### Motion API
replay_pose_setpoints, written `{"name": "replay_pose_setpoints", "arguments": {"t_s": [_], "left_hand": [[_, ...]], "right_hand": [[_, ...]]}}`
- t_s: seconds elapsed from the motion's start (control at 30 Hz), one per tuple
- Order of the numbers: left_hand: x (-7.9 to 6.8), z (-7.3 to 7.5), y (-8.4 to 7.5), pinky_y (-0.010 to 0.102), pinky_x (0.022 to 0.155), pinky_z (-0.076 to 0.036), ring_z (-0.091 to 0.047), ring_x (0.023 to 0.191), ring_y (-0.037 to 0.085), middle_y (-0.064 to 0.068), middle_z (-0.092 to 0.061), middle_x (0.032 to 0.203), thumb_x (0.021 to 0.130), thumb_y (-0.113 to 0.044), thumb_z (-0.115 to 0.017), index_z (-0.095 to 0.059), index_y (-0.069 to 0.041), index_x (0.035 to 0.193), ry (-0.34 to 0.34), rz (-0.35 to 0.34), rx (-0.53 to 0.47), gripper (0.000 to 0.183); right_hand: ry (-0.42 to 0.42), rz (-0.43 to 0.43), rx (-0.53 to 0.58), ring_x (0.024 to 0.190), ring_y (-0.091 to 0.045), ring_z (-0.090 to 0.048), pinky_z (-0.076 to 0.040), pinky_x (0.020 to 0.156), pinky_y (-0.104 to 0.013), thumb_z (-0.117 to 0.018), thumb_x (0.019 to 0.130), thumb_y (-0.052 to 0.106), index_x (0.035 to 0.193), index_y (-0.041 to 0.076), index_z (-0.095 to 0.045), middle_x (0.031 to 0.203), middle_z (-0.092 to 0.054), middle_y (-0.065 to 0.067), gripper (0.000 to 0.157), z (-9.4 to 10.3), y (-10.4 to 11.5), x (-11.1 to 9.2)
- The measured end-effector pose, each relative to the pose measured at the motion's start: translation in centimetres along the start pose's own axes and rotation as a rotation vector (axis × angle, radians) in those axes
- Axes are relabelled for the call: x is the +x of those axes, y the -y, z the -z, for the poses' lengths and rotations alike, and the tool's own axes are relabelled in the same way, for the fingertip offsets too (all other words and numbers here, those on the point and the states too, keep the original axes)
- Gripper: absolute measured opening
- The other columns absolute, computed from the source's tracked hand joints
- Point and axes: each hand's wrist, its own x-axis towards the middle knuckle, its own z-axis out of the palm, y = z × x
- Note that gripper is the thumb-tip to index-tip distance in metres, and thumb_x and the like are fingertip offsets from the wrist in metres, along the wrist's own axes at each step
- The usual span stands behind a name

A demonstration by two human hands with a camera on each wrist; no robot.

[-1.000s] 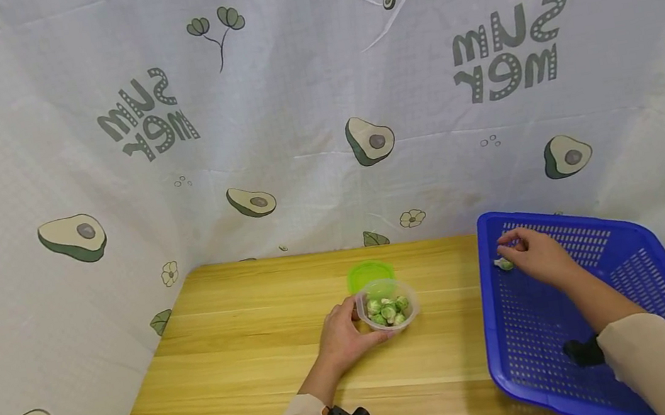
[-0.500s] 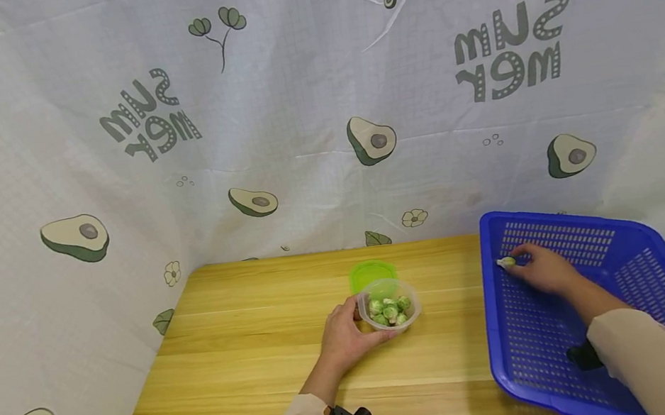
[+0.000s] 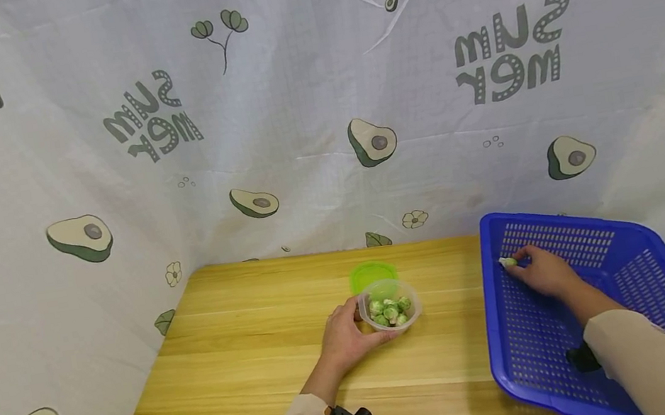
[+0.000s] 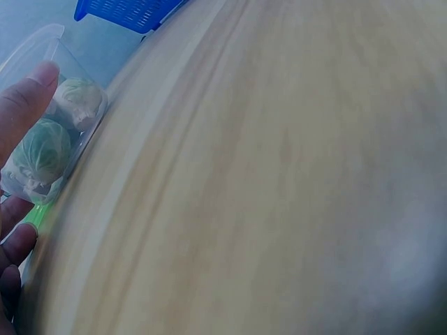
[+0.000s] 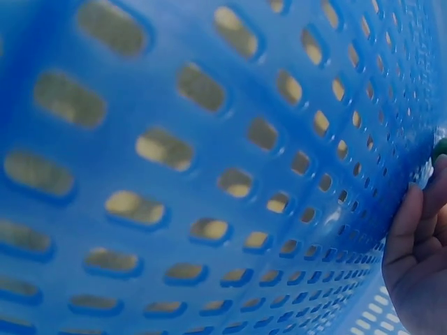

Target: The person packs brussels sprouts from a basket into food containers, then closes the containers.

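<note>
A small clear plastic tub [image 3: 415,304] stands on the wooden table, with several Brussels sprouts [image 3: 390,313] inside. My left hand [image 3: 343,344] grips this tub from its left, thumb along the near side and fingers behind. In the left wrist view the thumb [image 4: 26,101] lies across the tub in front of pale green sprouts [image 4: 42,151]. My right hand [image 3: 545,272] reaches down into the blue basket [image 3: 489,327] and pinches a single Brussels sprout [image 3: 509,262] near the left wall. The right wrist view shows a bit of green [image 5: 441,147] at those fingertips.
A bright green lid [image 3: 372,272] lies just behind the tub. Tall perforated walls surround the right hand in the basket. A printed white curtain [image 3: 291,106] hangs along the table's back and left edges.
The right hand has come down onto the sprout in the basket and now pinches it, shifting it slightly right. The left hand keeps its hold on the tub.
</note>
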Motion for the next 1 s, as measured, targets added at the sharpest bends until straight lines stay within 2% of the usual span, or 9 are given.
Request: {"name": "replay_pose_setpoints", "arguments": {"t_s": [0.27,0.43,0.63,0.8,1.0], "left_hand": [[0.0,-0.1,0.1,0.04,0.092,-0.048,-0.058,0.105,0.018,0.002,-0.067,0.118,0.07,-0.063,-0.087,-0.054,-0.015,0.145,-0.003,0.003,0.002,0.095],[0.1,0.0,0.0,0.041,0.092,-0.048,-0.058,0.104,0.018,0.002,-0.067,0.117,0.07,-0.063,-0.087,-0.054,-0.013,0.144,-0.008,-0.009,0.013,0.095],[0.2,0.2,0.0,0.041,0.092,-0.048,-0.058,0.105,0.018,0.002,-0.066,0.117,0.07,-0.064,-0.086,-0.053,-0.015,0.145,0.002,0.009,0.002,0.096],[0.3,0.2,0.0,0.04,0.091,-0.048,-0.058,0.104,0.017,0.001,-0.066,0.117,0.07,-0.065,-0.086,-0.053,-0.016,0.145,0.009,0.009,-0.005,0.095],[0.2,0.3,-0.1,0.039,0.089,-0.048,-0.057,0.103,0.017,0.002,-0.066,0.116,0.07,-0.064,-0.087,-0.054,-0.015,0.145,0.01,0.007,-0.007,0.095]], "right_hand": [[-0.012,-0.003,0.002,0.087,-0.039,-0.06,-0.049,0.078,-0.053,-0.051,0.104,0.027,0.125,-0.018,-0.049,0.103,-0.063,-0.033,0.05,0.1,-0.2,0.3],[-0.042,-0.012,0.072,0.086,-0.037,-0.063,-0.048,0.073,-0.045,-0.04,0.108,0.03,0.13,-0.021,-0.044,0.1,-0.067,-0.03,0.056,0.9,-0.3,0.2],[-0.127,-0.018,0.15,0.081,-0.03,-0.064,-0.043,0.065,-0.034,-0.034,0.11,0.035,0.136,-0.02,-0.039,0.097,-0.068,-0.027,0.061,1.7,0.3,-0.2],[-0.184,-0.02,0.208,0.082,-0.025,-0.063,-0.045,0.064,-0.031,-0.032,0.11,0.039,0.141,-0.017,-0.037,0.102,-0.067,-0.026,0.064,2.1,1.4,-0.8],[-0.26,0.029,0.246,0.072,-0.015,-0.055,-0.042,0.06,-0.03,-0.034,0.109,0.045,0.141,-0.012,-0.042,0.092,-0.065,-0.015,0.065,2.6,3.6,-1.5]]}}
